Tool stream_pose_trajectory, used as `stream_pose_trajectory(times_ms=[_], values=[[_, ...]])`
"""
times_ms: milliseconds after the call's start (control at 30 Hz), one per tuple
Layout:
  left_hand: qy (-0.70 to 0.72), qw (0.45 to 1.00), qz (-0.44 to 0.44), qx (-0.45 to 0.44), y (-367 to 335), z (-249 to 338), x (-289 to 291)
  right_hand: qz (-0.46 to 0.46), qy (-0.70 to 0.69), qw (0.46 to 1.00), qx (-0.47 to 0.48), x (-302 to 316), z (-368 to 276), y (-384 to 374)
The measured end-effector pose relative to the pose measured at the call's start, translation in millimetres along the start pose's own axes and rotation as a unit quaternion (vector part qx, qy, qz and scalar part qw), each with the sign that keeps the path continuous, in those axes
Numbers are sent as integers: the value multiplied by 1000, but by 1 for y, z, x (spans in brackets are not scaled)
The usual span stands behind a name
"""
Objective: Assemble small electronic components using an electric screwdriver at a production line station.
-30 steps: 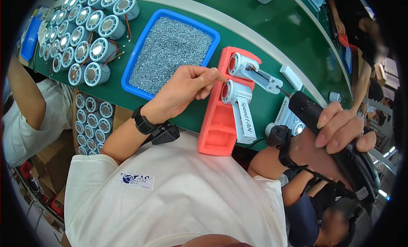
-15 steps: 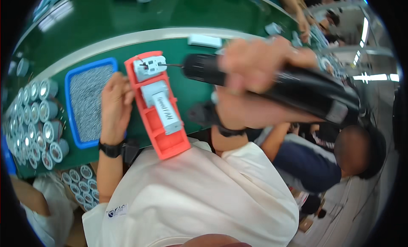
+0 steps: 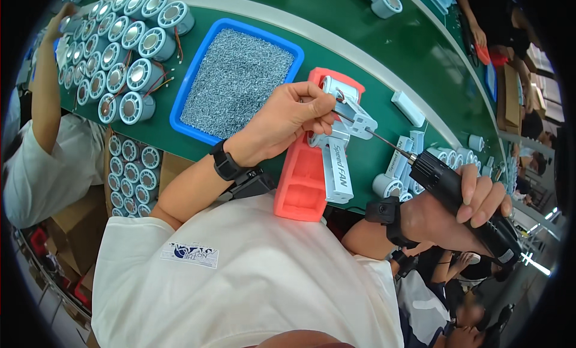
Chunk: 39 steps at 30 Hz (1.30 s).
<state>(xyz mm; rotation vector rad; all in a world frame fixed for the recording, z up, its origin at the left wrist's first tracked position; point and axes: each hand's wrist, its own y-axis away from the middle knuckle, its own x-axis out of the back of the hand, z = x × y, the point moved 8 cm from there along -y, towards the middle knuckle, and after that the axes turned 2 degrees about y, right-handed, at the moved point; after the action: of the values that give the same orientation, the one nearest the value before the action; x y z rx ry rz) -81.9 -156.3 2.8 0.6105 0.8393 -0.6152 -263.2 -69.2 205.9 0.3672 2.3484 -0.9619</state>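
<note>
My right hand (image 3: 474, 204) is wrapped round a black electric screwdriver (image 3: 441, 174). The screwdriver's long thin bit reaches left to a pale blue plastic bracket (image 3: 362, 121) and seems to pass through it. By the bit's far end, my left hand (image 3: 303, 111) is closed, thumb and forefinger pinched together; what lies between them is too small to make out. The bracket sits at the top of a red fixture (image 3: 300, 186). Lower on the fixture lies a pale blue fan body with a printed handle (image 3: 337, 171). A reddish wire shows beside my left fingertips.
A blue tray (image 3: 177, 117) of small metal screws stands left of the fixture. Several round pale blue motor housings (image 3: 144, 75) with loose wires stand farther left. A white block (image 3: 408, 108) and more fan parts (image 3: 393, 180) lie to the right. Other people work nearby.
The view has swung left. My left hand has moved from beside the fixture to the bracket, fingers pinched at the bit's end. The screwdriver, still in my right hand, now slants down to the right.
</note>
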Motion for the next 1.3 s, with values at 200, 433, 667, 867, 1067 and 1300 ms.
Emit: stream_pose_trajectory(times_ms=[200, 433, 667, 867, 1067, 1300], values=[[90, 980, 156, 83, 46, 9, 13, -96, 138, 985, 27, -32, -10, 2], [61, 991, 59, 99, 66, -3, 34, -127, 176, 976, 0, -39, 8, 4], [41, 994, -32, 99, 62, -15, 32, -127, 174, 976, -23, -44, 18, 5], [-39, 993, 90, 71, 62, -12, 33, -135, 176, 975, -5, -41, 12, 5], [-25, 994, 90, 62, 60, -12, 35, -119, 184, 976, -20, -40, 16, 3], [-44, 995, 91, 28, 56, -12, 34, -152, 184, 971, -11, -41, 9, 5]])
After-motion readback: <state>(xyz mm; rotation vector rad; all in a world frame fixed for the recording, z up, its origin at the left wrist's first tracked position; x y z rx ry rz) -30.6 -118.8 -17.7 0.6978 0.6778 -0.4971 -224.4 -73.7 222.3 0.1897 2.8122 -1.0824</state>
